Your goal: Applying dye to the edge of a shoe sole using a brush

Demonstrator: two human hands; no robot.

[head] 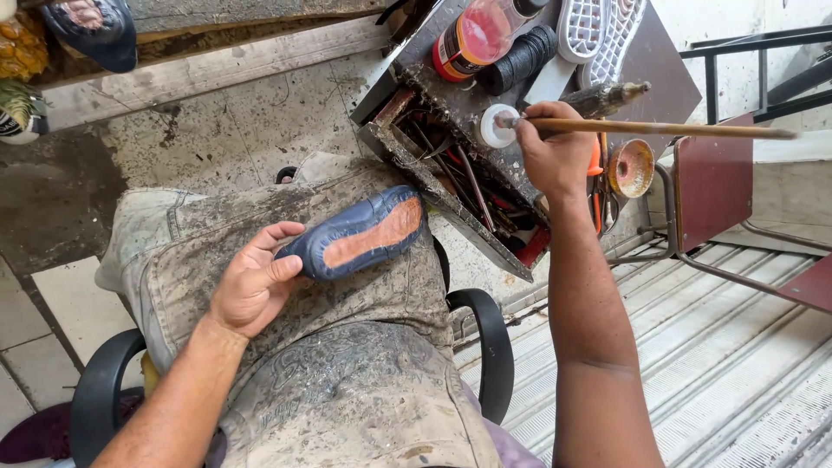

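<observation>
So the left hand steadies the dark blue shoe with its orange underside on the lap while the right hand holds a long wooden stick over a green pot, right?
Not quite: in the head view the right hand holds the long wooden stick over a small white pot, not a green one. The left hand does steady the dark blue shoe.

Stained concrete floor (260, 113), black-armed chair (485, 338), red metal chair (715, 178), daylight.

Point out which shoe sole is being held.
The blue shoe on the lap, orange sole upward, gripped by the left hand. The white soles lie untouched on the workbench.
</observation>
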